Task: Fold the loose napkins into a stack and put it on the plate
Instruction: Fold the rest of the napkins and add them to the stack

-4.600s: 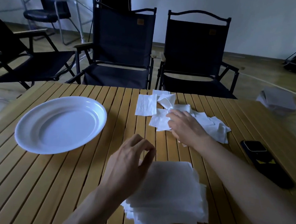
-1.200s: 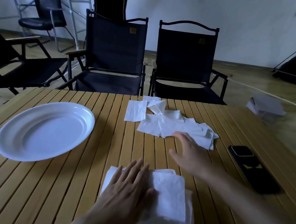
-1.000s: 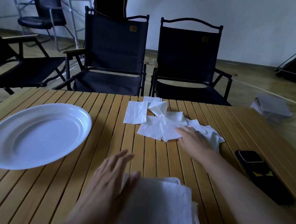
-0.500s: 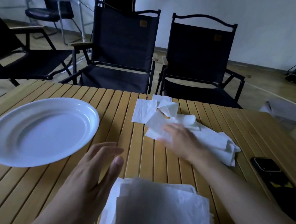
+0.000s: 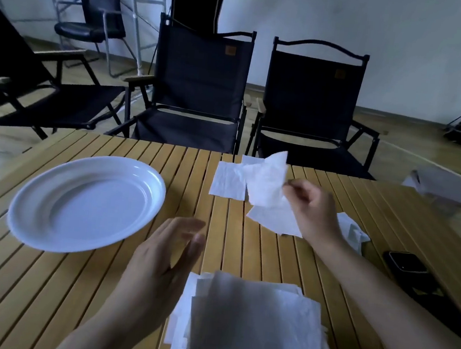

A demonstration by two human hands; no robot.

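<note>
A white oval plate (image 5: pixel 49 230) lies on the left of the slatted wooden table. A stack of folded white napkins (image 5: pixel 254 328) sits at the near edge. Loose white napkins (image 5: pixel 227 181) lie spread at the far middle of the table. My right hand (image 5: pixel 311 210) pinches one loose napkin (image 5: pixel 266 180) and holds it lifted above the pile. My left hand (image 5: pixel 159 263) hovers with straight fingers just left of the stack and holds nothing.
A black phone (image 5: pixel 408 264) lies at the table's right edge. Two black folding chairs (image 5: pixel 201 87) stand behind the far edge, and another chair (image 5: pixel 20 92) stands at the left. A grey pack (image 5: pixel 436 185) sits on the floor to the right.
My right hand has picked a napkin off the loose pile and raised it. My left hand has come off the stack and moved slightly left and up.
</note>
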